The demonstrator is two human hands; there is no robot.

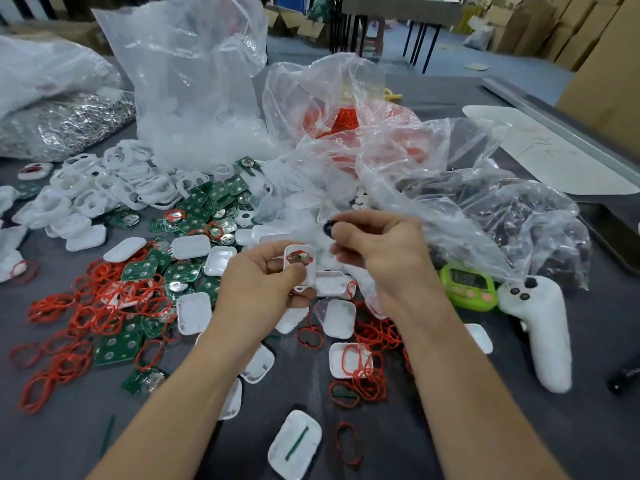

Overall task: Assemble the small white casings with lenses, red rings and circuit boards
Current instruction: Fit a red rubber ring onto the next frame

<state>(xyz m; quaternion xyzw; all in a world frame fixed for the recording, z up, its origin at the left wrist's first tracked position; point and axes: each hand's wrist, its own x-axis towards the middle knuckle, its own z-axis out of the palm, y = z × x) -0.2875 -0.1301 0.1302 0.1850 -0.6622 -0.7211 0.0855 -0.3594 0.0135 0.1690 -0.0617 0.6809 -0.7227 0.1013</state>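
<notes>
On your right a green timer [467, 287] sits on the grey surface [588, 427], just beside a white handheld controller [540, 327]. Far left you have a bag of silvery metal pieces [65, 123]. Cardboard boxes [595, 39] stand behind.

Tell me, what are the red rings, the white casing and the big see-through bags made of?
Red rings: probably rubber or soft plastic; thin, matte loops that bend and tangle. White casing in the left hand: hard plastic, smooth, slightly glossy, with molded edges. Bags: thin clear plastic film, crinkled and shiny.
</notes>
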